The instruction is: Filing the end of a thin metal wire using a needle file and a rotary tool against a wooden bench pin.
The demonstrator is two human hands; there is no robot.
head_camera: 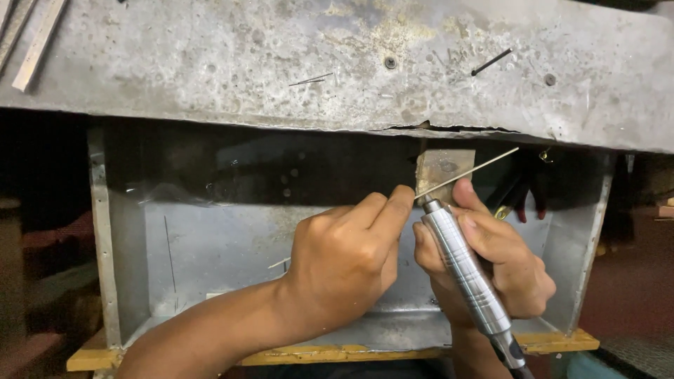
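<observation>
My left hand point(347, 256) pinches one end of a thin pale metal strip point(469, 170), which slants up to the right under the bench edge. My right hand point(491, 263) grips a ribbed silver rotary handpiece point(463, 270) like a pen, its tip touching the strip just beside my left fingertips. A small worn wooden peg point(442, 168) juts out from the bench edge right behind the strip. Both hands hover over a metal drawer tray point(210, 245).
A scarred grey metal benchtop point(281, 56) fills the upper part, with a black nail point(491, 62) and thin wire bits on it. Flat metal strips point(31, 38) lie at its top left. Tools with dark handles point(516, 193) hang at the right under the bench.
</observation>
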